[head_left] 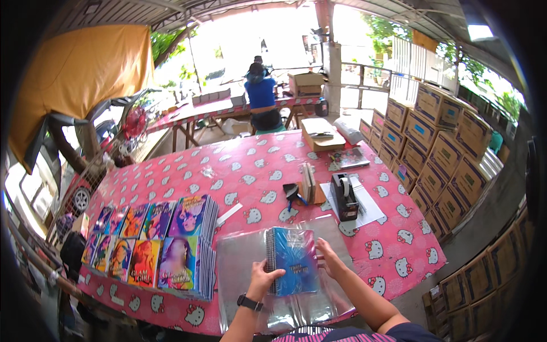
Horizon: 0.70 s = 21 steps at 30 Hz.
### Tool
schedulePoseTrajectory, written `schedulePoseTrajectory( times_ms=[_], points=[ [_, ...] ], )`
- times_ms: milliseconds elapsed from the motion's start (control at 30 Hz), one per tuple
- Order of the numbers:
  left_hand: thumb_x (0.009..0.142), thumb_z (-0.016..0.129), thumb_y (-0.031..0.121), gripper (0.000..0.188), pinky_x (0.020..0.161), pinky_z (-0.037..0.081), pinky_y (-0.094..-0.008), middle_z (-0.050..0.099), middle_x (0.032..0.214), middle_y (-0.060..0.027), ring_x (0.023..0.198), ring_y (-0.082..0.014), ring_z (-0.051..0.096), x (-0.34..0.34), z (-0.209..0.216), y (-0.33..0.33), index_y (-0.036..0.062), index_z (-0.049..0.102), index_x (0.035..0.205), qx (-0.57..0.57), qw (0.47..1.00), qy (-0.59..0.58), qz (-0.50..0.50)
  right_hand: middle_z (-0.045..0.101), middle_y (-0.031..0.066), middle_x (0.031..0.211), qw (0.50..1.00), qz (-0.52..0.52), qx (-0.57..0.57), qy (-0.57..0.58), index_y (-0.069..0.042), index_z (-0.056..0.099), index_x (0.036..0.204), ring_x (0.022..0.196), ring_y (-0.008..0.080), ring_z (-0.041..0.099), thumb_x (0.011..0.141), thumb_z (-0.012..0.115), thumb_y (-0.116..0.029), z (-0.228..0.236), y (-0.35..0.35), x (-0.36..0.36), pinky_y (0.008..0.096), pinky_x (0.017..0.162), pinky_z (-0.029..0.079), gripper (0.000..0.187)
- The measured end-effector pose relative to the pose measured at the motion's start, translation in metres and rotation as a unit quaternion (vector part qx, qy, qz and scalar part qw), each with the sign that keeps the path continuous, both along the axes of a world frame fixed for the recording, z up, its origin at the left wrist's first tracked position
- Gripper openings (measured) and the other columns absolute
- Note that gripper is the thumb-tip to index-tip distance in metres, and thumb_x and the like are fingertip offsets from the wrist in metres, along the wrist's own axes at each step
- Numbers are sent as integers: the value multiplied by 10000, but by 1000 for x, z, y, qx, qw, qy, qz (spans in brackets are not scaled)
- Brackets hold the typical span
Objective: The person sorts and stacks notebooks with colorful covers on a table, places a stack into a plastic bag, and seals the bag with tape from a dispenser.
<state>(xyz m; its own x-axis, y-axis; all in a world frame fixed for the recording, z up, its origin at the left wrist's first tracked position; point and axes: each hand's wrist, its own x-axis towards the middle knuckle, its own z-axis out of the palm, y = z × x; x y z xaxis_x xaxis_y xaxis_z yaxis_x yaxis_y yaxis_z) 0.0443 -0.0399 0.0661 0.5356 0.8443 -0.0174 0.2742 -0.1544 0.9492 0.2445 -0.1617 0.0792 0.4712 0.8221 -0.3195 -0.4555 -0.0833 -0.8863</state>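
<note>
Your left hand (264, 279) pinches the blue spiral-bound notebook (299, 256) between thumb and partly hidden fingers near the pink surface's (188, 165) front edge. Your right hand (330, 261) spreads its fingers alongside, contact unclear.

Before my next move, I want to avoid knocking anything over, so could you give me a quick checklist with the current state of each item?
1. Left hand on the blue notebook: ok, at the spiral side, thumb on the cover.
2. Right hand touching it: cannot tell; it is at the right edge, but contact is unclear.
3. Notebook lying on the plastic: ok.
4. Tape dispenser upright: ok, standing on white paper beyond the right hand.
5. Stacks on the left standing: ok, side by side in two rows.
6. Table free of loose scraps: not ok; a white strip lies beyond the plastic.
</note>
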Motion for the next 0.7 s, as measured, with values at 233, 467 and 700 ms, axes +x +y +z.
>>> schedulePoseTrajectory(
  times_ms=[233,467,700],
  points=[
    [609,734,131,556,1007,308,-413,481,1073,-41,1056,-225,453,21,123,-26,192,634,1152,593,791,26,-151,569,150,1117,927,82,225,289,-34,335,1333,970,318,600,819,633,-421,9,-85,43,609,852,455,709],
    [679,746,104,642,1013,330,-461,425,1291,-154,1215,-326,387,65,90,-46,115,499,1272,416,905,-25,-81,574,152,1204,915,-66,253,308,11,426,1295,1065,273,588,798,581,-219,1,-114,36,460,923,466,570],
    [697,742,87,433,940,429,-402,499,1227,-126,1130,-298,488,62,38,-41,83,620,1112,280,948,31,-147,626,42,865,910,-341,188,142,-72,567,1054,708,150,612,768,606,-201,-52,-216,115,294,581,513,316]
  ],
)
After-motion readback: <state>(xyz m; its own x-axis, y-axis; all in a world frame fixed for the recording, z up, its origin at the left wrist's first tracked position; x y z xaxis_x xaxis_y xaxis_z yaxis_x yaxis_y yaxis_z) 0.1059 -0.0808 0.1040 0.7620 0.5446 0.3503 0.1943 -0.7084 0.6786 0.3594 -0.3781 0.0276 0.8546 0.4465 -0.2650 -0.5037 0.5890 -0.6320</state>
